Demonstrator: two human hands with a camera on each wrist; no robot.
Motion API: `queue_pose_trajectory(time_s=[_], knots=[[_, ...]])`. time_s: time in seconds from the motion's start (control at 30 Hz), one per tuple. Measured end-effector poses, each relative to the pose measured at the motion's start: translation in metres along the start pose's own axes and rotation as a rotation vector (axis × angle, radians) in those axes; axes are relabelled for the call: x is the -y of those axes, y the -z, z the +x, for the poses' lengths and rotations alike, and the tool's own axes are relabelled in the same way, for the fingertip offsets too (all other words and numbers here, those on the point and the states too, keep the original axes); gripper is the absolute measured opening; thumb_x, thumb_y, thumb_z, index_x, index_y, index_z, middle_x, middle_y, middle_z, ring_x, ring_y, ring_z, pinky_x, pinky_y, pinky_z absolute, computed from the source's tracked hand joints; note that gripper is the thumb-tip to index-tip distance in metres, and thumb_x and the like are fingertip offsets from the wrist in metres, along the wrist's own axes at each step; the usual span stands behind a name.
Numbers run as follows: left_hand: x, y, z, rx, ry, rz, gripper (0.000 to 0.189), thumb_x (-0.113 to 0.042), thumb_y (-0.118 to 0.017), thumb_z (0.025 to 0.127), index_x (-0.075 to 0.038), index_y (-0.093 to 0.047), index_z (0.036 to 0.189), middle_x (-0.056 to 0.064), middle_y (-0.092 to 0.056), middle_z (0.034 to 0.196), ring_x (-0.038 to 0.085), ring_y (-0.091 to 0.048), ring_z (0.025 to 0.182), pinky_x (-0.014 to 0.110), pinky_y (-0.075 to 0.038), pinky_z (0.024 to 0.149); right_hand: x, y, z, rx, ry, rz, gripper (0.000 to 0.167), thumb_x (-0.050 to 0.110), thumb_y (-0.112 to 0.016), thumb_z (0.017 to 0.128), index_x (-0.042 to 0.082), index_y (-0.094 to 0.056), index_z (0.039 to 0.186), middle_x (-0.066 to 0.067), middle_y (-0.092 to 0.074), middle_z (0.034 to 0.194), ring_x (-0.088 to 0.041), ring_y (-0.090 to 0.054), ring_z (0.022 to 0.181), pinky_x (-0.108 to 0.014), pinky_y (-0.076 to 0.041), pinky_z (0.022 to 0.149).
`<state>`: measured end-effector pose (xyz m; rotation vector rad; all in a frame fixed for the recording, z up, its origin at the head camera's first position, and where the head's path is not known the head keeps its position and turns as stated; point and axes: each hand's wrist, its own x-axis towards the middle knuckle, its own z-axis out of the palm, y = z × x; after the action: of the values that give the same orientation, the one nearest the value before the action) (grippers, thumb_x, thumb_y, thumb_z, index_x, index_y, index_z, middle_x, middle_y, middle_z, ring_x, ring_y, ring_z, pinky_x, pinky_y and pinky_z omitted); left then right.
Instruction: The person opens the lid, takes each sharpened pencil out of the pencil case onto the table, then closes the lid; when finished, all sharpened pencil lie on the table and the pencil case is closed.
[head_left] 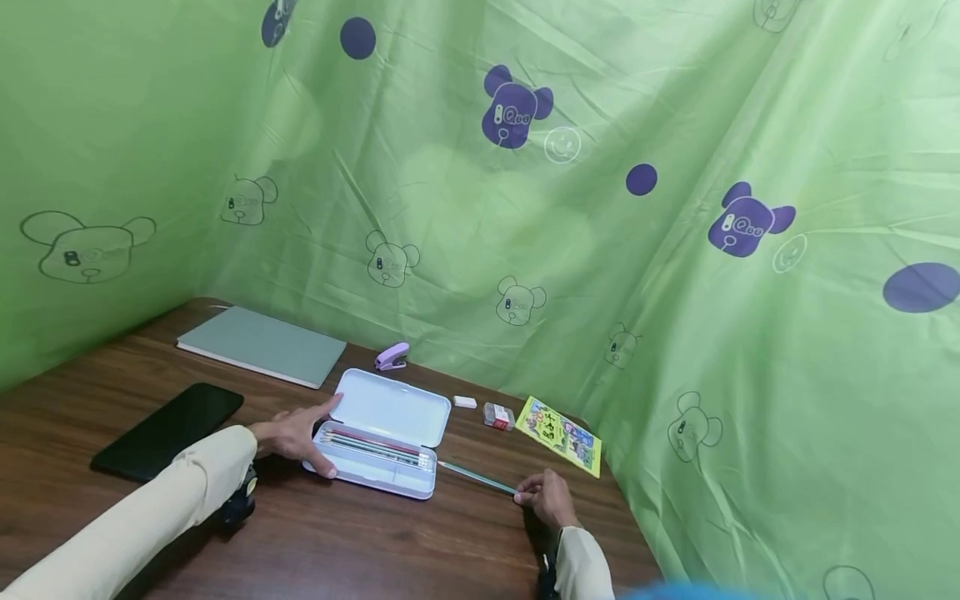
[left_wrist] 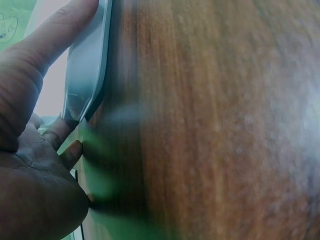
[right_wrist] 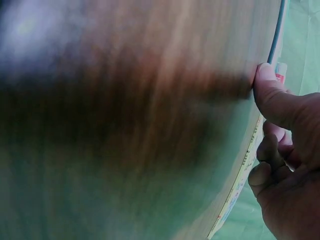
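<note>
A white pencil case (head_left: 358, 474) lies on the table with its lid (head_left: 393, 407) tipped open to the back. Several pencils (head_left: 371, 447) lie side by side inside it. My left hand (head_left: 294, 435) holds the case's left end, thumb at the front corner and fingers toward the hinge; in the left wrist view the thumb lies along the case's wall (left_wrist: 89, 70). Right of the case, my right hand (head_left: 550, 498) pinches one end of a green pencil (head_left: 477, 477), whose other end points at the case's right side. The right wrist view shows only part of that pencil (right_wrist: 276, 35).
Behind the case are a purple stapler (head_left: 392, 357), a white eraser (head_left: 465, 402) and a small clear box (head_left: 498, 416). A yellow booklet (head_left: 561, 435) lies at the right, a grey-green notebook (head_left: 262, 344) and a black phone-like slab (head_left: 168, 429) at the left. Green fabric (head_left: 450, 200) hangs behind.
</note>
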<state>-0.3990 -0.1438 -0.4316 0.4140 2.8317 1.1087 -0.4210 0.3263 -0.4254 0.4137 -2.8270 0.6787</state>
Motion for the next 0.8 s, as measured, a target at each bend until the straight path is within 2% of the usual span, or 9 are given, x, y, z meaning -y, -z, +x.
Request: queue_pose_trajectory(time_s=[0.33,0.57,0.67,0.8], knots=[[-0.002,0.001,-0.002,0.006,0.010,-0.019,0.128,-0.051,-0.084,0.049,-0.013,-0.010,0.147,0.029,-0.024,0.141,0.053,-0.021,0.121,0.070,-0.014,0.090,0.000,0.003,0.000,0.027,0.046,-0.030,0.008,0.010,-0.077,0.070,0.010,-0.070,0.072,0.003,-0.064,0.067,-0.009,-0.053,0.065,-0.029,-0.043,0.061],[-0.003,0.002,-0.004,0.001,0.012,-0.021,0.129,-0.051,-0.084,0.049,-0.013,-0.009,0.147,0.030,-0.025,0.140,0.053,-0.020,0.121,0.070,-0.013,0.090,0.005,0.005,0.002,0.060,0.044,-0.035,0.009,0.010,-0.077,0.070,0.009,-0.071,0.076,0.002,-0.066,0.070,-0.011,-0.055,0.068,-0.031,-0.045,0.063],[-0.004,0.002,-0.003,0.000,0.008,-0.015,0.129,-0.051,-0.084,0.049,-0.012,-0.010,0.147,0.029,-0.026,0.140,0.052,-0.021,0.122,0.070,-0.013,0.091,0.015,0.006,0.007,0.093,0.050,-0.005,0.012,0.009,-0.077,0.070,0.007,-0.071,0.080,0.000,-0.066,0.071,-0.012,-0.056,0.068,-0.031,-0.045,0.062],[-0.004,0.002,-0.003,0.000,0.012,-0.020,0.130,-0.051,-0.084,0.048,-0.012,-0.009,0.147,0.029,-0.025,0.141,0.052,-0.020,0.123,0.070,-0.013,0.091,0.048,0.000,0.022,0.104,0.115,0.008,0.014,0.009,-0.076,0.072,0.004,-0.071,0.084,0.000,-0.062,0.069,-0.010,-0.051,0.065,-0.027,-0.042,0.057]])
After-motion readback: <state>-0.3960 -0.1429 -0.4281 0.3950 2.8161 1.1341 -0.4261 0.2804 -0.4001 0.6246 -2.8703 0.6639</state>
